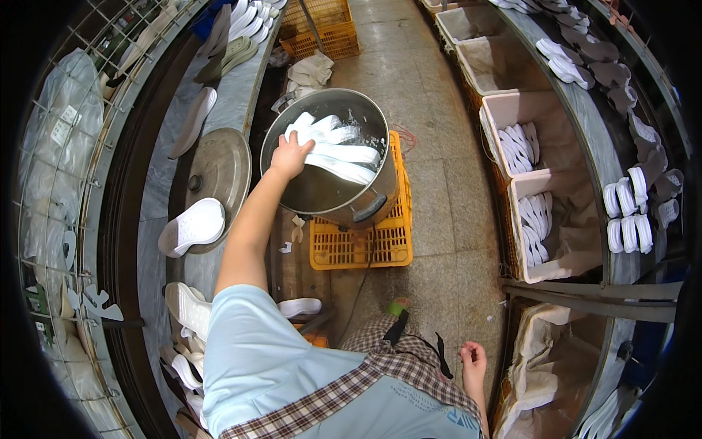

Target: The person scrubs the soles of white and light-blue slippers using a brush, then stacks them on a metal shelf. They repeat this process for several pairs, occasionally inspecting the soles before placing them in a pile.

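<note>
A large metal pot [380, 121] of liquid stands ahead of me, with several white shoe soles [340, 162] in a fanned bunch inside it. My left hand [291, 155] reaches over the pot's left rim and grips the near end of these soles; its fingertips are partly hidden among them. Down by my right side hangs my right hand [474, 356], its fingers curled in, with nothing visible in them. Left of the pot, a round metal lid [225, 164] lies on the bench, and a white sole [194, 227] overlaps its near edge.
The pot rests on a yellow plastic crate [362, 252]. More soles line the grey left bench [157, 183] and the right shelf [585, 121]. Lined bins [567, 252] with white soles stand along the right. A metal bar [592, 290] juts from that side.
</note>
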Demonstrator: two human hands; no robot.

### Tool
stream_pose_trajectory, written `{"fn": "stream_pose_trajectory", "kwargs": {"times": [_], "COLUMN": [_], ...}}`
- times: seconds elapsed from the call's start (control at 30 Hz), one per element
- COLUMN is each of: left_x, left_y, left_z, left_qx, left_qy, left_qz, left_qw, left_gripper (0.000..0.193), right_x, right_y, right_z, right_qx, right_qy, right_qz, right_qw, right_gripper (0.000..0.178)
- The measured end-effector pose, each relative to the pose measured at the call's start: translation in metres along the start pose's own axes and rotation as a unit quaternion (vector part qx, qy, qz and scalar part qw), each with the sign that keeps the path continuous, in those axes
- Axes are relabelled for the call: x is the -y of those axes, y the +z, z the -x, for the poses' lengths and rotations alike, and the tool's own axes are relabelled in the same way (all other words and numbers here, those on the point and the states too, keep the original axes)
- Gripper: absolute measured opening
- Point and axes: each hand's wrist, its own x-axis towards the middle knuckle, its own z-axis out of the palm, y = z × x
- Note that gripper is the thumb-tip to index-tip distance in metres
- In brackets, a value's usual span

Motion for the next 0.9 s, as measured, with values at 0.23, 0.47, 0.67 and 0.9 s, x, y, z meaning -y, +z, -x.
{"fn": "stream_pose_trajectory", "kwargs": {"times": [0.23, 0.47, 0.67, 0.9], "left_x": [-0.004, 0.007, 0.030, 0.038], "left_y": [0.003, -0.014, -0.040, -0.043], "left_z": [-0.011, -0.002, 0.021, 0.055], "left_qx": [0.004, -0.047, -0.090, -0.127], "left_qy": [0.000, -0.017, -0.065, -0.091], "left_qz": [-0.016, 0.015, 0.079, 0.137], "left_qw": [1.000, 0.999, 0.991, 0.978], "left_gripper": [0.046, 0.052, 0.057, 0.055], "right_x": [-0.005, -0.017, -0.023, -0.021], "right_y": [0.001, 0.003, -0.001, 0.002], "right_z": [0.008, 0.016, 0.014, 0.006], "right_qx": [-0.016, -0.014, 0.000, 0.020], "right_qy": [0.006, 0.003, 0.002, -0.009], "right_qz": [0.014, 0.018, 0.022, 0.030], "right_qw": [1.000, 1.000, 1.000, 0.999], "right_gripper": [0.016, 0.015, 0.016, 0.016]}}
